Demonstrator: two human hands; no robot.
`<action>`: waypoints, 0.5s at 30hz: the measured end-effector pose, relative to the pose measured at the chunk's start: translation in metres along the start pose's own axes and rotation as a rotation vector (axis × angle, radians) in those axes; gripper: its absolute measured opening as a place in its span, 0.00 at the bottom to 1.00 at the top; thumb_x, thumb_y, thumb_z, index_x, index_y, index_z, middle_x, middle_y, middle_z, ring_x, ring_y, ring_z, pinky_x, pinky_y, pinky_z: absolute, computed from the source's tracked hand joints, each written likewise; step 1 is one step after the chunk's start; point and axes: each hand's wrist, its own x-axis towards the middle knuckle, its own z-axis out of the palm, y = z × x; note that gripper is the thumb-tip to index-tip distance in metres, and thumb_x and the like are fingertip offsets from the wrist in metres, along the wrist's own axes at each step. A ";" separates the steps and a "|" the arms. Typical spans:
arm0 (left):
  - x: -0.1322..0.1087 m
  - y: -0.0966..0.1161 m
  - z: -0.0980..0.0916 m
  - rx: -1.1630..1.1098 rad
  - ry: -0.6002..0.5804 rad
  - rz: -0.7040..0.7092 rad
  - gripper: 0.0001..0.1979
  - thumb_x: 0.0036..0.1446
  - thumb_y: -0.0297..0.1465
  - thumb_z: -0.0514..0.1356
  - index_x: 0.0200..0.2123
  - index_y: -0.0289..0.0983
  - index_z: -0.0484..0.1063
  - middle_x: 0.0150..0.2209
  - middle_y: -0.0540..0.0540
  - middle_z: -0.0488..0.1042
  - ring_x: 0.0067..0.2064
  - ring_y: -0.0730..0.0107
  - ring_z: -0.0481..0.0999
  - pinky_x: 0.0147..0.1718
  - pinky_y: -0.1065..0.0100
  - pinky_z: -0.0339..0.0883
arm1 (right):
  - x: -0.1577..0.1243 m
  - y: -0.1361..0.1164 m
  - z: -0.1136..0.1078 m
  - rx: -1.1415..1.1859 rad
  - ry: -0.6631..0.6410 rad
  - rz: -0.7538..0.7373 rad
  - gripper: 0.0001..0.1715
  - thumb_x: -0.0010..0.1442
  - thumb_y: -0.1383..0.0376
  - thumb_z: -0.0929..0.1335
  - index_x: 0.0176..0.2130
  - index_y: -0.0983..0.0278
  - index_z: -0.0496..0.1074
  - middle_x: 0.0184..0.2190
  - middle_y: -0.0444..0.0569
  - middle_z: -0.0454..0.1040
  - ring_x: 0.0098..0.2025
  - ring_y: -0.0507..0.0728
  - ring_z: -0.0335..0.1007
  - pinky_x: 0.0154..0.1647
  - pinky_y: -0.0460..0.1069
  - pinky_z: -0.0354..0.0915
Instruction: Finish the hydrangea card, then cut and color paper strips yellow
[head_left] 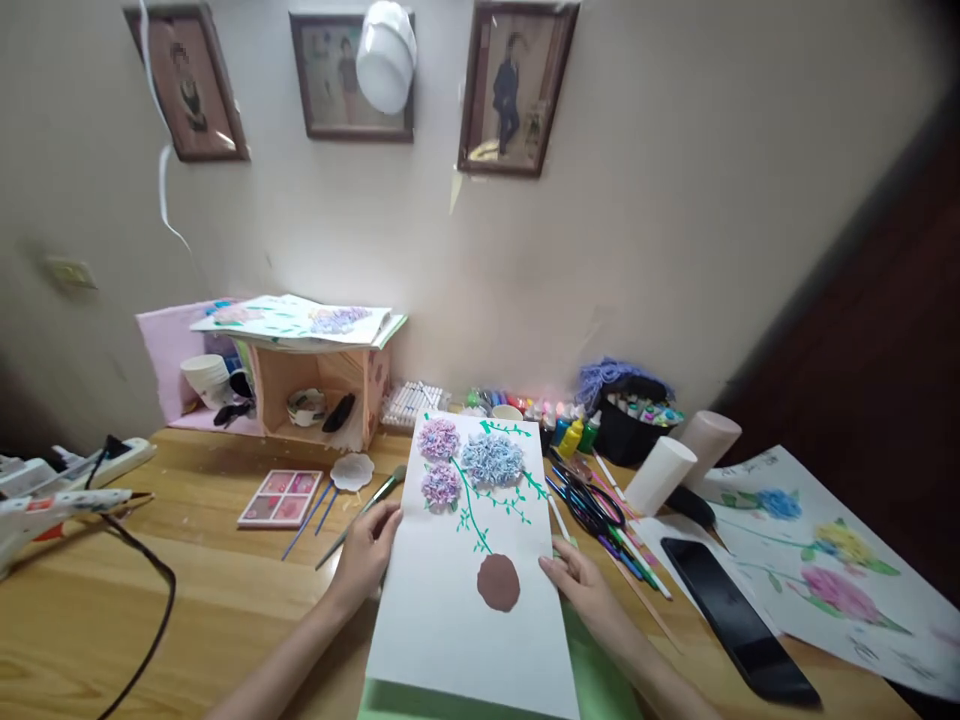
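A white sheet of paper [442, 640] is held up in front of me, tilted, between both hands. On it are raised crinkled flowers, one blue [493, 459] and two purple [439, 440], with green stems and leaves and a brown round patch [499, 583] lower down. My left hand [367, 545] pinches the sheet's left edge, its thumb side against the paper. My right hand [574, 572] grips the right edge, thumb on the front face. Parts of the fingers of both hands are hidden behind the sheet. Green paper [600, 650] shows beneath it.
At left lie a glue gun [67, 510] with a black cable, a power strip [112, 465] and a pink palette [281, 498]. Brushes, scissors [592, 495], pens and a phone [739, 620] lie about. White rolls [661, 475] and a flower painting [832, 560] are at right.
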 end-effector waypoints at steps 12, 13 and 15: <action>0.012 0.020 -0.081 -0.066 0.294 -0.006 0.20 0.55 0.49 0.53 0.29 0.39 0.70 0.22 0.50 0.66 0.23 0.69 0.63 0.23 0.69 0.58 | 0.110 -0.157 0.063 0.101 -0.104 -0.206 0.26 0.54 0.53 0.69 0.49 0.63 0.70 0.41 0.55 0.78 0.41 0.64 0.75 0.38 0.56 0.72; 0.013 0.016 -0.087 -0.066 0.305 -0.023 0.20 0.54 0.50 0.53 0.29 0.39 0.70 0.22 0.50 0.67 0.22 0.70 0.63 0.22 0.69 0.57 | 0.122 -0.166 0.073 0.093 -0.132 -0.228 0.27 0.54 0.53 0.68 0.49 0.65 0.70 0.41 0.55 0.78 0.42 0.64 0.75 0.39 0.56 0.72; 0.018 0.015 -0.100 -0.062 0.326 -0.041 0.21 0.54 0.50 0.52 0.32 0.38 0.71 0.24 0.50 0.69 0.22 0.70 0.64 0.22 0.70 0.57 | 0.147 -0.179 0.092 0.092 -0.163 -0.272 0.26 0.54 0.53 0.68 0.48 0.66 0.71 0.40 0.55 0.78 0.42 0.64 0.75 0.41 0.56 0.72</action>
